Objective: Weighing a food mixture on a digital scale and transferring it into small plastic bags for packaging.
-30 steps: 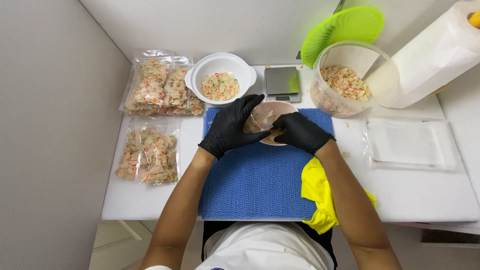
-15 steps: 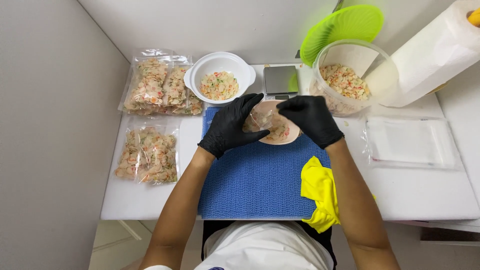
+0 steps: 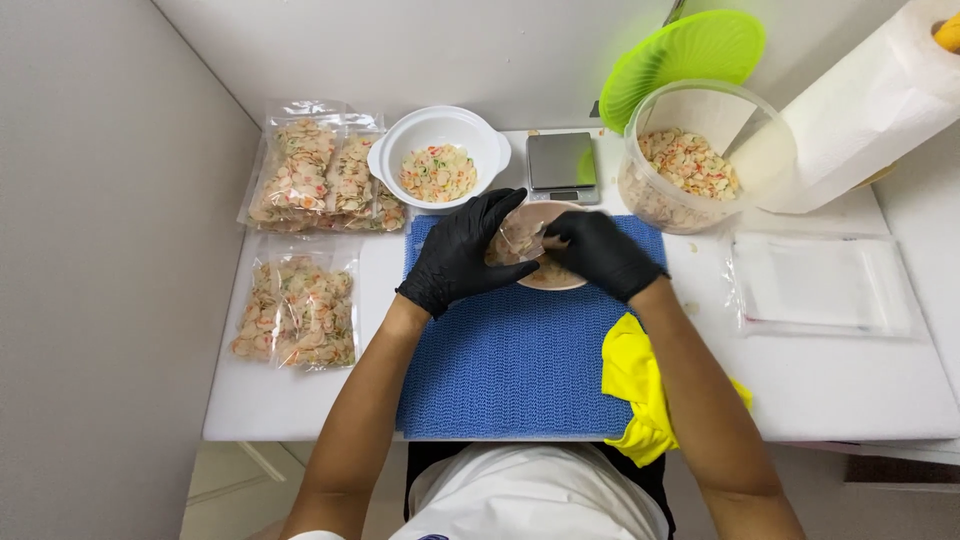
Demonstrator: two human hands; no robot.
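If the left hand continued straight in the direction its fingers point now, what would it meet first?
The left hand points up and to the right, at the clear bag it already touches. Beyond that, probably the small grey scale, though height is hard to judge from above.

Right hand (image 3: 598,252) drawn back toward the body since half a second ago, off the far rim of the small bowl (image 3: 555,278) and now lower over its near right side, fingers curled in toward the middle. Left hand (image 3: 462,255) closed in a little from the left, fingertips now meeting the right hand's over the clear bag (image 3: 519,238). Bag more bunched and hidden between the two hands than before; less of the bowl's filling showing.
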